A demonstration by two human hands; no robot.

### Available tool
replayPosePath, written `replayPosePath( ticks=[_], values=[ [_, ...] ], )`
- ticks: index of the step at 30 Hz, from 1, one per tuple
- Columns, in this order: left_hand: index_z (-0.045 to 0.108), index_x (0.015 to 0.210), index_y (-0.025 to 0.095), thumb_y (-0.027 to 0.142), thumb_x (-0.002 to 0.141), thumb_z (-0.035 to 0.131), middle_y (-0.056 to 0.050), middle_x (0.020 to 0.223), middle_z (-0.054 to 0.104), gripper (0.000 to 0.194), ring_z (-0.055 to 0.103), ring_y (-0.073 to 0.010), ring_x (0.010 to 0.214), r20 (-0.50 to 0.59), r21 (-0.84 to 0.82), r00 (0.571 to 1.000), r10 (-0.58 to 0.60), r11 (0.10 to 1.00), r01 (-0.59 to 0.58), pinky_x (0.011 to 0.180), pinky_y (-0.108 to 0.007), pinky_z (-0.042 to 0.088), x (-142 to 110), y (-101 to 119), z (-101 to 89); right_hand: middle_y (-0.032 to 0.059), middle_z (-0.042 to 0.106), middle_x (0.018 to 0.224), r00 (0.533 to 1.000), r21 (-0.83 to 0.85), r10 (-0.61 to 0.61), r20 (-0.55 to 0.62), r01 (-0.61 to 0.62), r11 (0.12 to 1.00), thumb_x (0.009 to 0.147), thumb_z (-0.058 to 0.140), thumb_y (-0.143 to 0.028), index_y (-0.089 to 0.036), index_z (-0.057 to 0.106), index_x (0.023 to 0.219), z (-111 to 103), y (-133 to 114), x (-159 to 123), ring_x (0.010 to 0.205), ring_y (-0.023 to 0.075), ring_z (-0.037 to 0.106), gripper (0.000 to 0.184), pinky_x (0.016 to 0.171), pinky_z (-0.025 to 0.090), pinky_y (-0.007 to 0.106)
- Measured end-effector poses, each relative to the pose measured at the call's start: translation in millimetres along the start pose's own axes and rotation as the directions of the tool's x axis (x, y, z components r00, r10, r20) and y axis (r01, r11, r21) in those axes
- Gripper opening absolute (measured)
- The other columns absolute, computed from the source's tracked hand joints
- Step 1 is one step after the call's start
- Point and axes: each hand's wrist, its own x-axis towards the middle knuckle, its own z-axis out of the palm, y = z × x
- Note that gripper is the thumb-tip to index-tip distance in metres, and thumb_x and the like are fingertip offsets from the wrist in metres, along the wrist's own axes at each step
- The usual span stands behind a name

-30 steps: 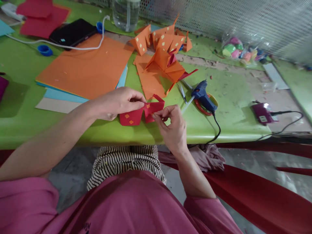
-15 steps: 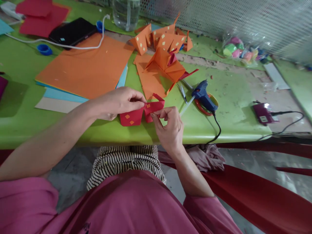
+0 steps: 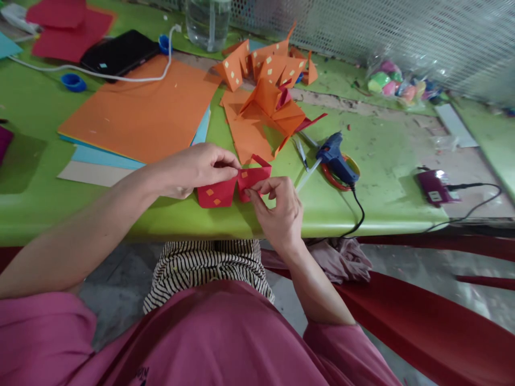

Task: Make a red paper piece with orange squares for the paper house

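Observation:
A folded red paper piece (image 3: pixel 218 194) with small orange diamond patches stands at the table's front edge. My left hand (image 3: pixel 197 169) pinches its upper edge between thumb and fingers. On its right half, my right hand (image 3: pixel 280 210) has thumb and forefinger pressed together against the red surface, close to an orange patch. Whether a small patch sits between those fingertips is too small to make out. Just behind lie a flat orange sheet and a folded orange paper shape (image 3: pixel 277 110) with red paper in it.
Right of my hands lies a blue glue gun (image 3: pixel 336 158) beside tweezers (image 3: pixel 301 155) and a tape ring. Stacked coloured paper (image 3: pixel 140 112), a black phone (image 3: pixel 120 52) and a white cable are at left. Spotted orange paper shapes (image 3: pixel 265 61) and a clear water container (image 3: pixel 208 24) stand behind.
My right fingertips have shifted slightly left along the red paper. My left hand keeps its hold in nearly the same place.

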Motion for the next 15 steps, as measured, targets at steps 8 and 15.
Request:
replayPosePath(
  ticks=[8, 15],
  values=[
    [0.071, 0.099, 0.018, 0.025, 0.088, 0.054, 0.007, 0.047, 0.043, 0.021, 0.038, -0.0068, 0.042, 0.022, -0.025, 0.999, -0.027, 0.999, 0.027, 0.047, -0.021, 0.029, -1, 1, -0.4, -0.0013, 0.065, 0.083, 0.995, 0.061, 0.067, 0.075, -0.072, 0.996, 0.091, 0.061, -0.019, -0.025, 0.053, 0.088, -10, 0, -1, 0.073, 0.0146, 0.057, 0.01, 0.068, 0.047, 0.032],
    [0.071, 0.1, 0.018, 0.027, 0.087, 0.055, 0.007, 0.046, 0.041, 0.022, 0.038, -0.0069, 0.041, 0.021, -0.003, 1.0, 0.006, 1.0, -0.006, 0.047, -0.021, 0.028, 1, -5, -1.0, 0.0013, 0.064, 0.087, 0.988, 0.025, 0.027, 0.151, -0.031, 0.999, 0.093, 0.055, -0.018, -0.024, 0.053, 0.092, -12, 3, 1, 0.077, 0.0165, 0.057, 0.006, 0.072, 0.047, 0.034]
  ],
)
